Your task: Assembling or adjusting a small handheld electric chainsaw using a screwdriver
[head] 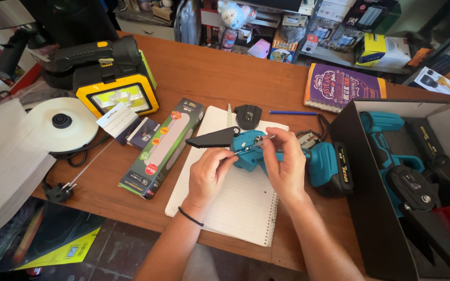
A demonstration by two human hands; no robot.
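- Right now, in the head view, your left hand and right hand meet over a teal saw that lies across an open notebook on the tabletop.
- Your left grip is closed on the near end of a thin screwdriver, fingertips pinching it so the shaft points into the saw's head; the low angle looks suited to reaching a screw there, though the screw itself is too small to make out.
- Your right grip is pinched on a small silvery part at the top of the saw's head, with the palm resting on the body; that hold seems to steady the tool while the other hand works.
- The saw's black toothed bar sticks out to the left, clear of both hands, and its dark battery sits to the right, just beside the black box.
- A black cover lies on the notebook's far edge, apart from the saw, probably set there to stay within reach.
- Inside the box a second teal tool rests with its own black bar.
- To the left, a long green-and-black carton lies touching the notebook's edge; farther left stand a yellow work light and a white disc with a cord.
- Beyond the notebook lie a blue pen and a purple book, well apart from your hands.
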